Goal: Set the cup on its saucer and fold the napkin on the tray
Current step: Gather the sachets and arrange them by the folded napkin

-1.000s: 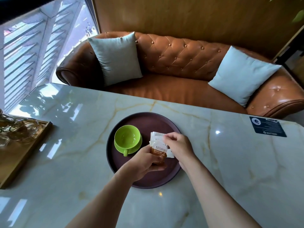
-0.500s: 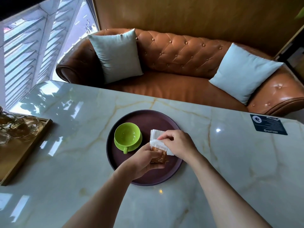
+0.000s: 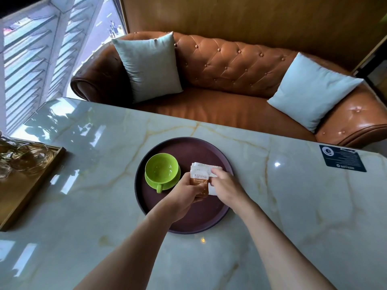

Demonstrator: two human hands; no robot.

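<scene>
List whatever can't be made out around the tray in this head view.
- Napkin: mostly covered by the sachet and both hands; its fold state is unclear.
- Sachet small print: too small to read.
- Left hand and right hand fingertips: hidden under the paper.
- Saucer: largely under the cup.

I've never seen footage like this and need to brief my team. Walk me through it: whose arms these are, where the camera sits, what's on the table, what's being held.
No machine here: a person wears a wide-angle camera on the head, looking down at their own bare hands. On the marble table sits a round dark tray. On it, a green cup already rests on its green saucer. The left hand pinches a small brown-and-white printed packet; the right hand grips the white napkin beside it. A wooden tray of glassware stands at left, and a leather sofa sits behind.
</scene>
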